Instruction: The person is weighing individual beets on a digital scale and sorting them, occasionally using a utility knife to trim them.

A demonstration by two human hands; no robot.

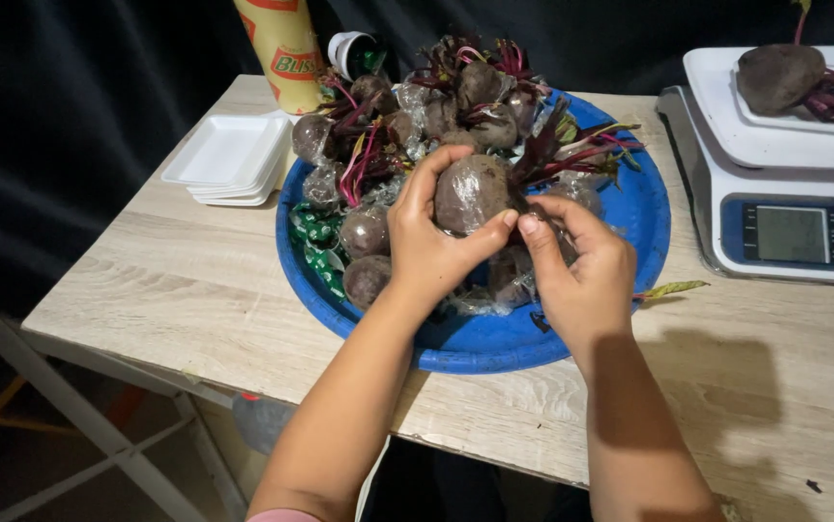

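A round blue tray [629,208] on a pale wooden table holds several dark beetroots with red stalks, many wrapped in clear film. My left hand [429,249] grips one film-wrapped beetroot [470,191] over the tray's middle, fingers curled around its left side and thumb under it. My right hand [576,266] pinches the clear film at the beetroot's lower right, beside its red stalks [571,155]. More wrapped beetroots [366,230] lie left of my left hand.
A stack of white foam trays [228,155] lies left of the blue tray. A white digital scale [784,193] at the right carries a foam tray with a beetroot [777,77]. A yellow cylinder [286,53] stands at the back. The table edge [146,362] runs near me.
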